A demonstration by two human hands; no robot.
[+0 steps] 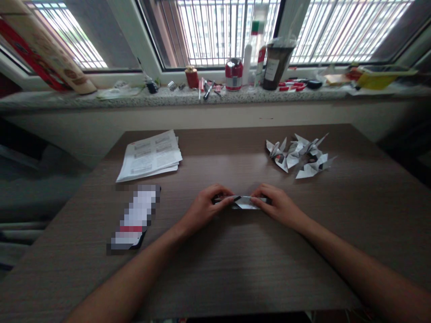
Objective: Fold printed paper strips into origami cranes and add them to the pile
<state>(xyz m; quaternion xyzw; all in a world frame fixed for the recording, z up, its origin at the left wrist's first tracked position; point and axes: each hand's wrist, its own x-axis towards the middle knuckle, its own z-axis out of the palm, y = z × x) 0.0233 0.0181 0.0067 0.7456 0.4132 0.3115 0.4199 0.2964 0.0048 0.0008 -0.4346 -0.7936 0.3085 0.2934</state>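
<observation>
A small folded piece of printed paper [245,204] is stretched between my hands, just above the middle of the table. My left hand [215,202] pinches its left end between thumb and fingers. At the right end, my right hand [274,202] grips it the same way, thumb toward me. Dark and white patches show on the paper's face. Beyond my right hand lie several folded paper cranes [298,154], bunched together with their points sticking up. A stack of printed sheets [151,154] rests at the back left of the table.
A blurred-out phone [136,220] lies on the brown table [215,269] to my left. Along the stone windowsill [161,101] stand a red can [234,74], a lidded dark drink cup [278,65], a clear bottle [256,58], red-handled scissors [291,85] and a yellow container [380,78].
</observation>
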